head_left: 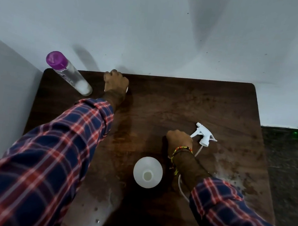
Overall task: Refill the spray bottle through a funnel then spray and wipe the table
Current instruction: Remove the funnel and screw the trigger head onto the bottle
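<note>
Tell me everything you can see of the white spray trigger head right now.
The spray trigger head is white plastic, unscrewed from the bottle and lying on its side on the dark wooden table, nozzle pointing to the table's far side. Its thin clear dip tube trails back under the right hand, whose knuckles sit against it.

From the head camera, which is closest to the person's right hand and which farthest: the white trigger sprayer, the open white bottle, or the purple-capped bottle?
Measured from the right hand:
1. White trigger sprayer, just to its right, nearly touching.
2. Open white bottle, a little nearer the person and to the left.
3. Purple-capped bottle, far off at the table's far-left corner.
</note>
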The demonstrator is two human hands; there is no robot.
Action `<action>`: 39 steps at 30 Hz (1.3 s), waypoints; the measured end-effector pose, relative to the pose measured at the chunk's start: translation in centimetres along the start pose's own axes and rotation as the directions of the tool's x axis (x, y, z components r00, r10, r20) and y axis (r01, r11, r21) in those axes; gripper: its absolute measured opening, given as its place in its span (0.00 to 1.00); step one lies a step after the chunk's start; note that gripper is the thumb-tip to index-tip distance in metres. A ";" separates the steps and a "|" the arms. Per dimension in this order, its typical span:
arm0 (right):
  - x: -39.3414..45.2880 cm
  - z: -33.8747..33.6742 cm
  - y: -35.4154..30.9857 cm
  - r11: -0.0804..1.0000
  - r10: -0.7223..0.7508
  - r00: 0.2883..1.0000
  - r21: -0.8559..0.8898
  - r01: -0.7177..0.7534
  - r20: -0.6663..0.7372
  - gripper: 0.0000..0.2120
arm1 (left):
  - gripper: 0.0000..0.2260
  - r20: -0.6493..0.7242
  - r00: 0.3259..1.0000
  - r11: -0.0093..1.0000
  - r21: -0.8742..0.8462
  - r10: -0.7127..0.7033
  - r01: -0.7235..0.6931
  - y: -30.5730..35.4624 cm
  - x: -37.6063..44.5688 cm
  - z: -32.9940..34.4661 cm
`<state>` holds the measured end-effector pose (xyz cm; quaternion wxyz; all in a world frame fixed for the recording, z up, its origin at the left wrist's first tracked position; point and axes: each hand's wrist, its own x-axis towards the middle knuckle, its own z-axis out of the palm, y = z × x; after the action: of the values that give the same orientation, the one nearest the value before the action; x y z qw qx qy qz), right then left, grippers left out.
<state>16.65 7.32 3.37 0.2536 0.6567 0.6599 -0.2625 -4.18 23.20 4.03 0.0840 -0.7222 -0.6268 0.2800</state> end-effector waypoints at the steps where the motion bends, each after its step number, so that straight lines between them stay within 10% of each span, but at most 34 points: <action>1: 0.0 0.0 0.0 1.000 0.000 1.000 0.002 0.000 -0.005 0.14 | 0.24 -0.016 1.000 1.000 0.002 -0.007 0.007 0.0 -0.2 0.1; 9: -0.7 0.1 0.0 1.000 -0.010 0.997 0.012 0.011 -0.075 0.15 | 0.39 -0.098 0.995 0.907 -0.416 0.029 -0.068 2.8 -7.9 -0.1; 15: -2.2 1.2 1.1 0.997 -0.053 0.983 0.050 0.063 -0.177 0.13 | 0.18 -0.049 0.963 0.334 -0.932 0.264 -0.139 5.2 -18.3 -0.7; 18: -3.1 1.9 1.8 0.994 -0.044 0.986 0.092 0.059 -0.159 0.18 | 0.19 -0.071 0.934 0.216 -0.964 0.350 -0.154 5.8 -22.4 -1.3; 26: -4.3 5.1 4.5 0.909 0.345 0.775 0.395 -0.135 -0.529 0.13 | 0.48 0.012 0.952 0.348 -0.932 0.305 -0.100 7.3 -27.4 -0.1; 33: -2.8 4.4 7.8 0.589 0.613 0.748 0.778 -0.218 -0.254 0.22 | 0.31 -0.022 1.000 0.251 -0.968 0.008 -0.024 9.6 -28.9 2.2; 39: -1.9 2.9 8.8 0.395 0.667 0.730 0.902 -0.174 -0.151 0.20 | 0.29 -0.031 0.999 0.300 -0.953 0.027 -0.038 10.1 -28.4 2.1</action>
<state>25.40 3.96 2.35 -0.2142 0.8860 0.2892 -0.2925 1.86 -6.40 6.05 -0.3618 -0.6459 -0.6561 -0.1464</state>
